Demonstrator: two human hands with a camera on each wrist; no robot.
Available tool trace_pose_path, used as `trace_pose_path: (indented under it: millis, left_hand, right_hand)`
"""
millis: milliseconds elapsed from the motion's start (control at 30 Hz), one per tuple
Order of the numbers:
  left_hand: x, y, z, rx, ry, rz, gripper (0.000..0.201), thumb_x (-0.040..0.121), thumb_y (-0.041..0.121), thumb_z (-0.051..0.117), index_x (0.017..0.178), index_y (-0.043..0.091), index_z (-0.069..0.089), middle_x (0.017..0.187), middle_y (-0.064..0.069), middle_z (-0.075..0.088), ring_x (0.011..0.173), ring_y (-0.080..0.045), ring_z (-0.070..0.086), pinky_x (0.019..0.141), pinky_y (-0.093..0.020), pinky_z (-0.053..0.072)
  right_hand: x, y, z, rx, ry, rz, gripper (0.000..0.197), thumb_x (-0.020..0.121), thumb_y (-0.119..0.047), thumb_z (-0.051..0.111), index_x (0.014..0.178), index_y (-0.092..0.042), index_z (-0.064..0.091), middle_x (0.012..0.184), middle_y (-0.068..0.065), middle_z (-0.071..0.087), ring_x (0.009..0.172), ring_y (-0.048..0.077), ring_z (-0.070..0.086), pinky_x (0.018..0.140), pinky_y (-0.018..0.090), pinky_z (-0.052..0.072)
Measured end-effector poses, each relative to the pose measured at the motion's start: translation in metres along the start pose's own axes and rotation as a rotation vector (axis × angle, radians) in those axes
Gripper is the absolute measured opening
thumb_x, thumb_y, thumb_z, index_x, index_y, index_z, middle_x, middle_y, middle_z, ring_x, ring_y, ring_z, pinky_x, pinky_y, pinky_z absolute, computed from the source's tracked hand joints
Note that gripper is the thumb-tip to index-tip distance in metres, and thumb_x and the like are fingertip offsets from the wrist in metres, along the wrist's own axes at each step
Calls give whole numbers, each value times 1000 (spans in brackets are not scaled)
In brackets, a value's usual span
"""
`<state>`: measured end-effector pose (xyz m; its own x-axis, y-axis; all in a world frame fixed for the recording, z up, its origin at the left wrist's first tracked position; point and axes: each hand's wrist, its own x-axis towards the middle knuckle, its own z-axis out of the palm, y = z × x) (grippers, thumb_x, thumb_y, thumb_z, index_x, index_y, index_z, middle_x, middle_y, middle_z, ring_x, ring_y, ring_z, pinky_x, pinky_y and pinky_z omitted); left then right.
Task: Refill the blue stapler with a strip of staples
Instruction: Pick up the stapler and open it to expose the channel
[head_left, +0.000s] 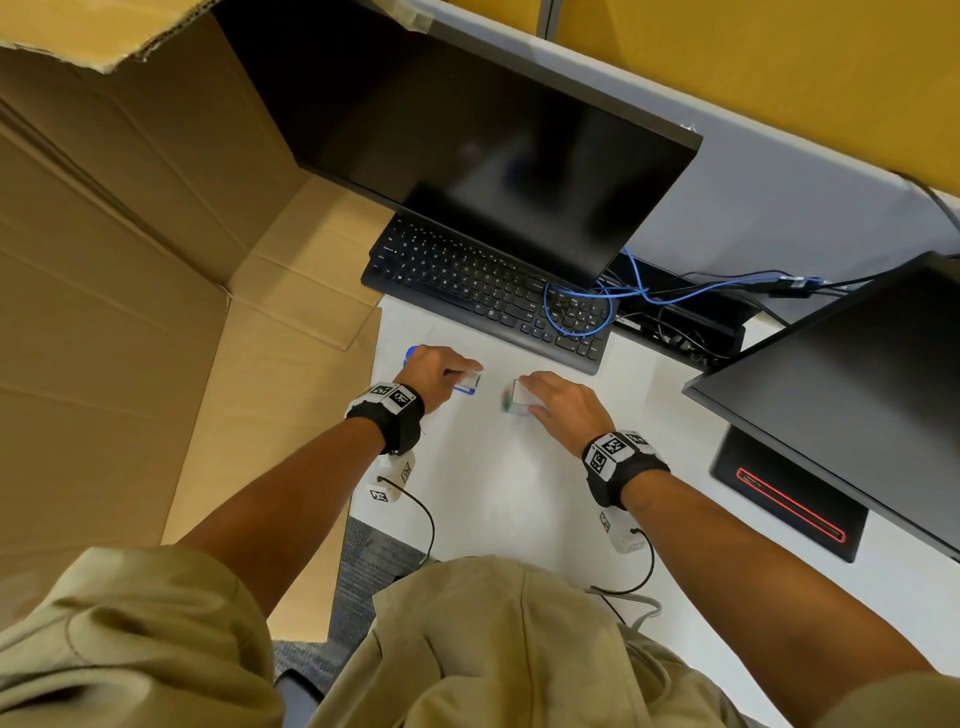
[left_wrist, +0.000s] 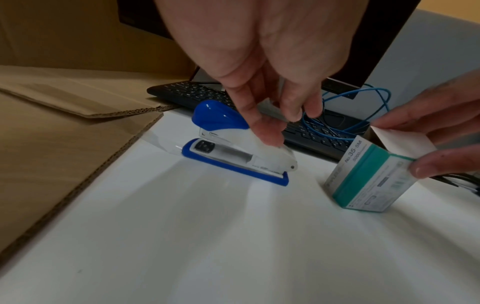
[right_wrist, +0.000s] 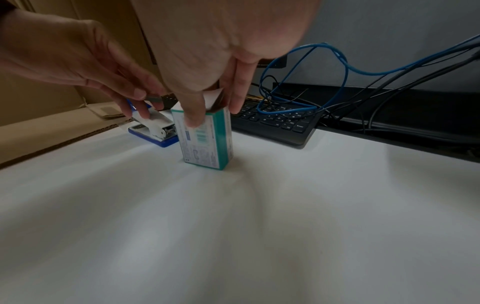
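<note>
The blue and white stapler (left_wrist: 223, 119) lies closed on the white desk (left_wrist: 207, 236). My left hand (head_left: 441, 371) arches over it, two fingers resting on its white top (right_wrist: 155, 123). Its thumb and forefinger pinch a small grey strip (right_wrist: 155, 98), apparently staples, seen only in the right wrist view. A teal and white staple box (right_wrist: 205, 144) stands upright just right of the stapler, top flap (left_wrist: 400, 139) open. My right hand (head_left: 550, 400) grips the box at its top, thumb on the front face and fingers behind.
A black keyboard (head_left: 488, 291) lies just beyond both hands under a dark monitor (head_left: 493, 145), with a looped blue cable (head_left: 576, 306) on its right end. Flattened cardboard (head_left: 130, 312) borders the desk on the left. A second screen (head_left: 852, 395) overhangs the right.
</note>
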<state>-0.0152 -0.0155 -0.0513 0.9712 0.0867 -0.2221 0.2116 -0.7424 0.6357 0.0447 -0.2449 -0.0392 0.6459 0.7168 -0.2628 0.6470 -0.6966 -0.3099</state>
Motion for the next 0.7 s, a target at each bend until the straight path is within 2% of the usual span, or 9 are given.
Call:
trace_pose_path:
  millis: [133, 267, 400, 500, 633, 700]
  left_hand:
    - [2, -4, -1, 95, -68, 49, 32, 88, -9, 51, 96, 9, 77, 112, -12, 68, 103, -27, 64, 92, -26, 48]
    - [4, -6, 0, 166, -98, 63, 35, 88, -10, 48, 106, 9, 71, 117, -9, 62, 103, -27, 61, 92, -30, 50]
    - [4, -8, 1, 253, -88, 122, 29, 85, -4, 56, 105, 11, 71, 117, -6, 60, 96, -28, 62, 84, -35, 53]
    - [6, -8, 0, 372, -68, 164, 28, 79, 6, 69, 105, 16, 71, 115, -5, 63, 101, -30, 61, 93, -43, 47]
    - [9, -12, -3, 495, -133, 100, 50, 75, 18, 77, 122, 14, 59, 129, -8, 53, 118, -30, 50, 112, -50, 28]
    - [9, -13, -4, 526, -160, 66, 54, 78, 15, 75, 128, 14, 54, 133, -10, 49, 119, -32, 51, 111, -48, 31]
  right_hand:
    - [0, 2, 5, -39, -20, 38, 45, 95, -22, 57, 139, -16, 48, 149, 3, 42, 119, 30, 57, 95, 42, 49]
    - [0, 4, 6, -55, -60, 51, 46, 97, -25, 53, 142, -20, 44, 149, 2, 43, 130, 25, 48, 100, 39, 45]
    - [-1, 6, 4, -42, -54, 32, 44, 96, -21, 54, 139, -18, 47, 142, 4, 52, 123, 29, 53, 95, 40, 48]
    - [-4, 7, 2, -15, -15, 61, 45, 93, -19, 57, 137, -15, 48, 131, 9, 59, 111, 34, 58, 87, 40, 50]
    - [-4, 9, -2, -47, -5, 114, 46, 92, -22, 57, 136, -15, 46, 128, 11, 59, 109, 33, 58, 86, 39, 49]
    - [-3, 8, -3, -49, 8, 109, 46, 91, -23, 58, 135, -14, 47, 129, 10, 59, 110, 33, 58, 87, 39, 48]
